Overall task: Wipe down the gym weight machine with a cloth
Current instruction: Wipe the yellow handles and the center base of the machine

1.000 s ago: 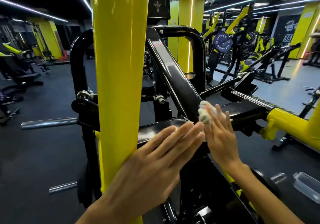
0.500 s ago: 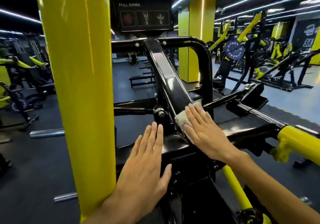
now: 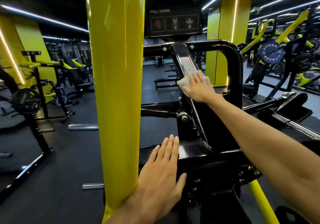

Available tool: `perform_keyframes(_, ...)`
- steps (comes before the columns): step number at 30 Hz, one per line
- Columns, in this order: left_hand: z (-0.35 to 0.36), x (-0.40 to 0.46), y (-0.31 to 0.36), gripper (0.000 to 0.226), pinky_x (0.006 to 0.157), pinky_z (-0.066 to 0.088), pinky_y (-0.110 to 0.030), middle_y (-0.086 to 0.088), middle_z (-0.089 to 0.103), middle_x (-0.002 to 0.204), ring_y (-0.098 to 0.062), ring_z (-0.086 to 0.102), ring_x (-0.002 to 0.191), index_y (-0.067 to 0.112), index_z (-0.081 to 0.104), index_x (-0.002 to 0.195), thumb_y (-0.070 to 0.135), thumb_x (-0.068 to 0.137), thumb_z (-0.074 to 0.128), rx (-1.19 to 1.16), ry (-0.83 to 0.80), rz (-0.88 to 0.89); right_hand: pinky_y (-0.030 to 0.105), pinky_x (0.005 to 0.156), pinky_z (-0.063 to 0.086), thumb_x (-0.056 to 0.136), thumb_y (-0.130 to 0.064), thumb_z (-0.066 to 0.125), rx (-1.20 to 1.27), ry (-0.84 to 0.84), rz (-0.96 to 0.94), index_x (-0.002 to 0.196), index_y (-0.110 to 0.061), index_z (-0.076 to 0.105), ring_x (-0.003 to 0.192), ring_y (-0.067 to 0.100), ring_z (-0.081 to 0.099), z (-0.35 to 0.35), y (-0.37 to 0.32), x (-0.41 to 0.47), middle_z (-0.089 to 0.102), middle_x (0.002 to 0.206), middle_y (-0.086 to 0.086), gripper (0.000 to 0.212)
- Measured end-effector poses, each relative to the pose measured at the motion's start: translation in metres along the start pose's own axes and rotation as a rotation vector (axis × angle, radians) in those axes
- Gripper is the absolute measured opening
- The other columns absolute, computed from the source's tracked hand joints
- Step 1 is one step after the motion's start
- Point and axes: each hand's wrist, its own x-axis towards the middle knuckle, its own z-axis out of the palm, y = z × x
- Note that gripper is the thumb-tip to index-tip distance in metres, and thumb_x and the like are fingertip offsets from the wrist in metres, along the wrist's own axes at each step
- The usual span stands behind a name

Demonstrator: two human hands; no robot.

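While flat fingers (image 3: 194,78) press cloth (image 3: 184,83) on strut (image 3: 186,62), sign (image 3: 173,22) reads "PULL DOWN".

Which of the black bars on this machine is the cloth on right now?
The slanted black bar with the label strip, running up toward the Pull Down sign. The right hand presses the cloth flat on it; the left hand rests on the lower horizontal beam.

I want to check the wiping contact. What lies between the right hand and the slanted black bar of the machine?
In the head view, the white cloth lies there: the right hand presses it flat against the slanted black bar.
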Motion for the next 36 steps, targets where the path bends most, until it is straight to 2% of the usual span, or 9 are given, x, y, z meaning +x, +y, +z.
perform_keyframes(4, 0.005, 0.001, -0.002, 0.083, 0.126, -0.009, -0.033, 0.003, -0.037, 0.161, -0.012, -0.031, 0.148, 0.016, -0.034, 0.151, 0.062, 0.09, 0.0, 0.013, 0.05, 0.016, 0.046, 0.125, -0.009, 0.109, -0.046, 0.023, -0.012, 0.059, -0.057, 0.162, -0.016, -0.003, 0.157, 0.021, -0.013, 0.014, 0.003, -0.05, -0.008, 0.171, 0.006, 0.067)
perform_keyframes(7, 0.006, 0.001, -0.002, 0.08, 0.127, -0.006, -0.032, 0.005, -0.036, 0.161, -0.008, -0.031, 0.148, 0.018, -0.033, 0.151, 0.059, 0.103, 0.015, -0.046, 0.046, 0.018, 0.04, 0.125, -0.012, 0.109, -0.045, 0.023, -0.03, 0.054, -0.11, 0.162, -0.02, -0.006, 0.155, 0.015, -0.018, 0.025, 0.007, -0.117, -0.012, 0.17, 0.0, 0.065)
perform_keyframes(10, 0.005, 0.0, 0.0, 0.08, 0.126, -0.008, -0.03, 0.007, -0.036, 0.16, -0.006, -0.031, 0.148, 0.019, -0.033, 0.151, 0.06, 0.101, 0.014, -0.079, 0.061, 0.028, 0.035, 0.125, -0.014, 0.102, -0.051, 0.009, -0.044, 0.094, -0.118, 0.161, -0.023, -0.006, 0.154, 0.009, -0.02, 0.039, 0.013, -0.191, -0.014, 0.169, -0.006, 0.067)
perform_keyframes(15, 0.006, 0.0, 0.0, 0.083, 0.126, -0.008, -0.03, 0.008, -0.037, 0.16, -0.005, -0.031, 0.147, 0.02, -0.034, 0.15, 0.067, 0.091, 0.001, -0.1, 0.055, 0.034, 0.037, 0.124, 0.009, 0.11, -0.035, 0.018, -0.096, 0.261, -0.159, 0.161, -0.014, 0.02, 0.157, 0.013, 0.006, 0.053, 0.022, -0.259, 0.017, 0.169, 0.001, 0.055)
perform_keyframes(20, 0.007, 0.003, 0.0, 0.08, 0.127, -0.007, -0.03, 0.006, -0.035, 0.161, -0.007, -0.03, 0.148, 0.019, -0.033, 0.151, 0.064, 0.101, 0.009, -0.109, 0.074, 0.028, 0.037, 0.126, -0.002, 0.1, -0.055, -0.008, -0.052, 0.192, -0.066, 0.161, -0.027, 0.002, 0.155, 0.005, -0.012, 0.048, 0.011, -0.231, -0.003, 0.17, -0.009, 0.068)
perform_keyframes(22, 0.008, 0.003, -0.001, 0.086, 0.126, -0.009, -0.029, 0.005, -0.035, 0.161, -0.007, -0.029, 0.148, 0.019, -0.033, 0.151, 0.069, 0.086, -0.008, -0.079, 0.082, 0.042, 0.041, 0.125, -0.001, 0.1, -0.051, 0.001, -0.096, 0.175, -0.091, 0.162, -0.025, 0.013, 0.157, 0.009, -0.006, 0.049, -0.004, -0.214, 0.004, 0.171, -0.005, 0.068)
perform_keyframes(26, 0.01, 0.003, -0.002, 0.097, 0.122, -0.013, -0.027, 0.005, -0.036, 0.159, -0.008, -0.029, 0.148, 0.02, -0.037, 0.148, 0.068, 0.065, -0.022, -0.039, 0.06, 0.044, 0.045, 0.119, 0.016, 0.104, -0.038, 0.024, -0.156, 0.179, -0.215, 0.143, -0.014, 0.058, 0.151, 0.019, 0.031, 0.052, -0.025, -0.202, 0.052, 0.152, 0.003, 0.057)
perform_keyframes(32, 0.009, 0.002, -0.002, 0.101, 0.119, -0.016, -0.024, 0.01, -0.041, 0.156, -0.003, -0.034, 0.144, 0.024, -0.048, 0.138, 0.081, 0.056, -0.035, -0.001, 0.033, 0.057, 0.031, 0.126, 0.004, 0.11, -0.041, 0.015, -0.028, 0.283, -0.269, 0.157, -0.027, 0.037, 0.156, 0.005, 0.009, 0.051, 0.012, -0.244, 0.027, 0.166, -0.01, 0.053)
perform_keyframes(36, 0.006, 0.001, -0.001, 0.09, 0.12, -0.016, -0.025, 0.01, -0.043, 0.155, -0.003, -0.036, 0.143, 0.024, -0.047, 0.14, 0.071, 0.066, -0.026, -0.021, 0.017, 0.055, 0.042, 0.121, 0.03, 0.111, -0.039, 0.017, 0.023, 0.285, -0.206, 0.157, -0.029, 0.029, 0.152, 0.014, 0.031, 0.045, 0.08, -0.256, 0.04, 0.16, -0.004, 0.049)
